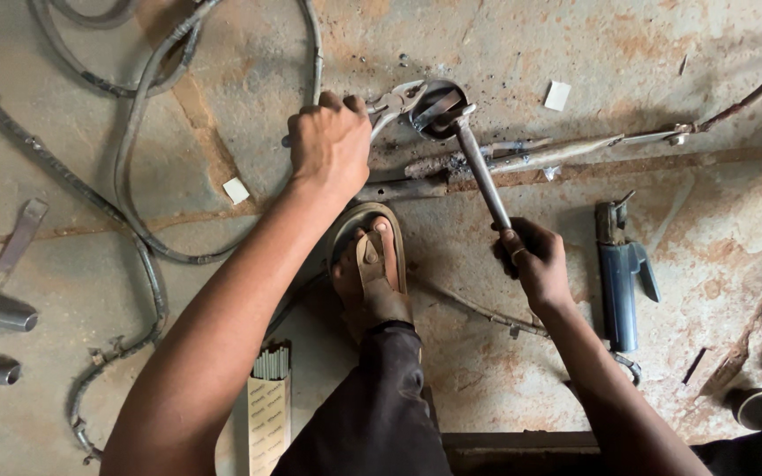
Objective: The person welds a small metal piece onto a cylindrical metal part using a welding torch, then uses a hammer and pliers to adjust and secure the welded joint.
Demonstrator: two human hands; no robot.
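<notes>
Left hand [330,141] clenched on pliers [396,100] gripping a metal ring [438,109]; right hand [529,256] grasping a hammer [480,163] whose head touches that ring.

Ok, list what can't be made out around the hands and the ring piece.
Head view only:
- Pliers' handles: hidden inside the left hand.
- Hammer handle end: covered by the right hand.
- Ring piece: partly covered by the pliers and hammer head; its shape is unclear.
- Electrode box: cut off by the left forearm and the bottom edge.
</notes>
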